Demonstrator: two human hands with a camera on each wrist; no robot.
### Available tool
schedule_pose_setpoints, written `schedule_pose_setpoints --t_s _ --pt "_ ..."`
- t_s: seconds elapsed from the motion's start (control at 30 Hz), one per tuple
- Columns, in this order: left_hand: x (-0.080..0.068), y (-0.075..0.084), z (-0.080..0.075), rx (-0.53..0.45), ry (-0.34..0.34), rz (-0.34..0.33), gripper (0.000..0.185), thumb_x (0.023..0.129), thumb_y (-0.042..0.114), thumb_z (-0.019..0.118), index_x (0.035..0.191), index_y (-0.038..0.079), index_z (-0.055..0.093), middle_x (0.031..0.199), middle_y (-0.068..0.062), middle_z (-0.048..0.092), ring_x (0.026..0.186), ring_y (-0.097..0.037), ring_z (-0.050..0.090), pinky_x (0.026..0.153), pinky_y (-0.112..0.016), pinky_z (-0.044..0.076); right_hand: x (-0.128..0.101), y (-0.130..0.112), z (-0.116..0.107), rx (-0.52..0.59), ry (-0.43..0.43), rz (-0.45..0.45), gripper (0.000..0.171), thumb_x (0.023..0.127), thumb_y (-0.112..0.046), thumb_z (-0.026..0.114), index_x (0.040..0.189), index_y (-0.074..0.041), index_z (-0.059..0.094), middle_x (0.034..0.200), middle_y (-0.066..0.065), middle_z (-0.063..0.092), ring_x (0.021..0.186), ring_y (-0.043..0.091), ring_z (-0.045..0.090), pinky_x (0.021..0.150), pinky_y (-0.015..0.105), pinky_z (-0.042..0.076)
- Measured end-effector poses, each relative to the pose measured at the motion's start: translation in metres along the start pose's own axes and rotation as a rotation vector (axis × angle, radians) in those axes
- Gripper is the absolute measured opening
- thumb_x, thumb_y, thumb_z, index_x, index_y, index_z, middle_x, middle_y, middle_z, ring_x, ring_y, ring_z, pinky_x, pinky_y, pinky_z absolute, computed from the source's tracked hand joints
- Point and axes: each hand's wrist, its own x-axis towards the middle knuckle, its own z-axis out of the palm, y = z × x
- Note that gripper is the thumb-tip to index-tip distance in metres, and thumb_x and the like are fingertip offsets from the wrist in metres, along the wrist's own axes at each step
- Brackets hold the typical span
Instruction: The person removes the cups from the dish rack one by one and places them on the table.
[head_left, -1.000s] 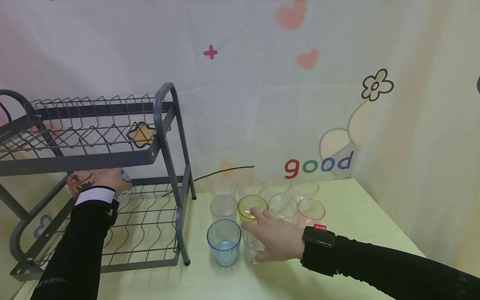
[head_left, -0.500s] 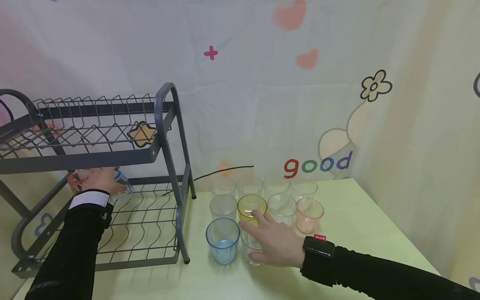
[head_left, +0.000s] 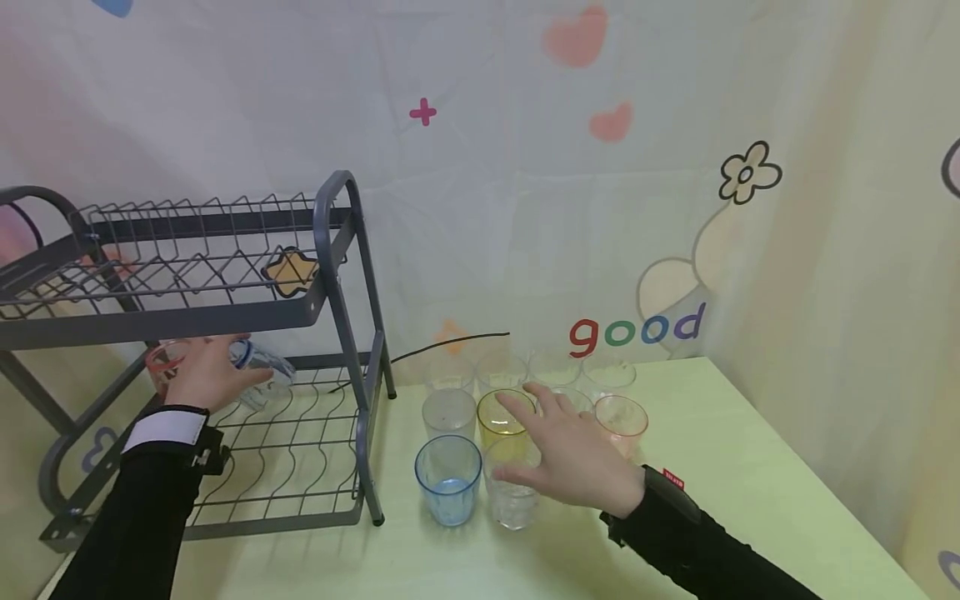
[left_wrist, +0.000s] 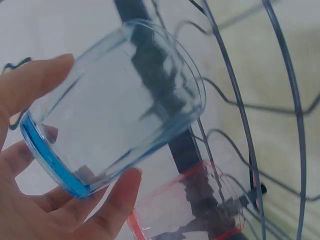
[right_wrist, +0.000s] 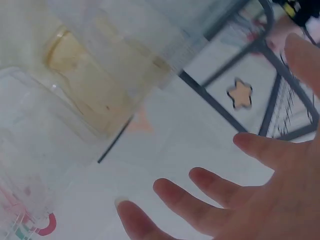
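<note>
My left hand (head_left: 208,375) is inside the lower tier of the dish rack (head_left: 270,525), gripping a blue-tinted drinking glass (left_wrist: 115,105). That glass is tilted, its thick blue base towards the palm and its mouth towards the wires. Beside it in the rack is a red-tinted glass (left_wrist: 185,210), partly behind the fingers. With fingers spread, my right hand (head_left: 581,458) hovers over the glasses on the table and holds nothing. Nearest to it are a clear glass (head_left: 513,504) and a yellow glass (head_left: 493,425). Another blue glass (head_left: 448,483) stands upright at the front left.
Several clear glasses (head_left: 450,412) stand in rows behind, against the printed backdrop (head_left: 465,217). A pink-rimmed glass (head_left: 624,417) is at the right of the group. The rack's upper tier (head_left: 172,321) passes above my left hand. Pale table (head_left: 735,467) extends to the right.
My left hand has tipped the blue glass, which shows more now beside the red one. My right hand has risen from the clear glass and its fingers have spread.
</note>
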Motion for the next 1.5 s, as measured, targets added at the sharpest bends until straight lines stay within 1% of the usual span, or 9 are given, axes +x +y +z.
schedule_pose_setpoints --t_s 0.17,0.37,0.53,0.67,0.77,0.83,0.9,1.17,1.5 --pt "-0.016 0.001 0.0 -0.118 0.002 0.013 0.086 0.09 0.047 0.067 0.15 -0.002 0.029 0.147 -0.041 0.018 0.127 -0.062 0.026 0.09 -0.076 0.031 0.001 0.004 -0.007 0.117 0.067 0.063 0.082 0.083 -0.06 0.068 0.15 -0.021 0.041 0.145 0.019 0.04 0.124 0.043 0.047 0.09 0.061 0.046" --pt "-0.047 0.004 -0.002 -0.258 0.088 0.043 0.083 0.092 0.046 0.065 0.153 0.003 0.027 0.152 -0.035 0.017 0.128 -0.062 0.027 0.088 -0.078 0.03 0.004 0.009 -0.014 0.259 0.124 0.112 0.079 0.088 -0.054 0.067 0.15 -0.015 0.039 0.142 0.02 0.041 0.123 0.041 0.049 0.093 0.058 0.046" --pt "-0.073 0.007 0.001 -0.483 0.114 -0.056 0.082 0.091 0.046 0.067 0.156 0.016 0.026 0.157 -0.028 0.014 0.136 -0.056 0.019 0.093 -0.077 0.026 0.008 0.012 -0.019 0.306 0.142 0.116 0.077 0.09 -0.054 0.065 0.15 -0.014 0.038 0.142 0.018 0.041 0.125 0.038 0.046 0.094 0.058 0.045" --pt "-0.09 -0.003 0.006 -0.662 0.156 -0.131 0.072 0.093 0.041 0.066 0.154 0.028 0.03 0.147 -0.021 0.034 0.129 -0.036 0.042 0.093 -0.05 0.046 0.013 0.011 -0.028 0.387 0.128 0.139 0.076 0.091 -0.054 0.062 0.151 -0.014 0.036 0.146 0.019 0.038 0.131 0.039 0.041 0.1 0.061 0.039" --pt "-0.099 -0.014 0.007 -0.885 0.174 -0.117 0.061 0.095 0.028 0.065 0.149 0.029 0.037 0.126 -0.009 0.045 0.105 -0.015 0.055 0.077 -0.024 0.053 0.015 0.011 -0.037 0.5 0.138 0.175 0.073 0.093 -0.052 0.061 0.152 -0.017 0.035 0.15 0.014 0.036 0.134 0.035 0.038 0.102 0.059 0.038" --pt "-0.102 -0.019 0.008 -1.04 0.172 -0.096 0.057 0.095 0.02 0.065 0.147 0.026 0.04 0.117 -0.002 0.044 0.094 -0.007 0.055 0.07 -0.018 0.054 0.014 0.011 -0.043 0.579 0.15 0.199 0.07 0.094 -0.051 0.06 0.152 -0.021 0.035 0.151 0.009 0.035 0.134 0.032 0.037 0.102 0.056 0.038" --pt "-0.103 -0.02 0.009 -1.15 0.155 -0.049 0.055 0.097 0.015 0.063 0.146 0.023 0.041 0.117 -0.001 0.044 0.095 -0.007 0.055 0.072 -0.019 0.055 0.013 0.012 -0.047 0.642 0.159 0.211 0.068 0.094 -0.05 0.06 0.151 -0.023 0.035 0.152 0.004 0.034 0.133 0.028 0.036 0.102 0.053 0.039" --pt "-0.105 -0.006 0.013 -1.18 -0.001 0.162 0.05 0.103 0.007 0.047 0.15 0.017 0.034 0.135 -0.003 0.037 0.111 -0.01 0.048 0.081 -0.02 0.052 0.013 0.011 -0.051 0.689 0.153 0.181 0.064 0.096 -0.044 0.061 0.15 -0.021 0.036 0.151 0.005 0.035 0.133 0.029 0.036 0.102 0.056 0.037" --pt "-0.11 0.007 0.014 -1.231 -0.143 0.31 0.047 0.105 0.002 0.036 0.15 0.014 0.033 0.137 -0.008 0.034 0.11 -0.017 0.055 0.082 -0.033 0.056 0.018 -0.002 -0.041 0.675 0.124 0.12 0.063 0.095 -0.043 0.062 0.149 -0.021 0.039 0.151 0.004 0.037 0.132 0.029 0.039 0.101 0.054 0.041"
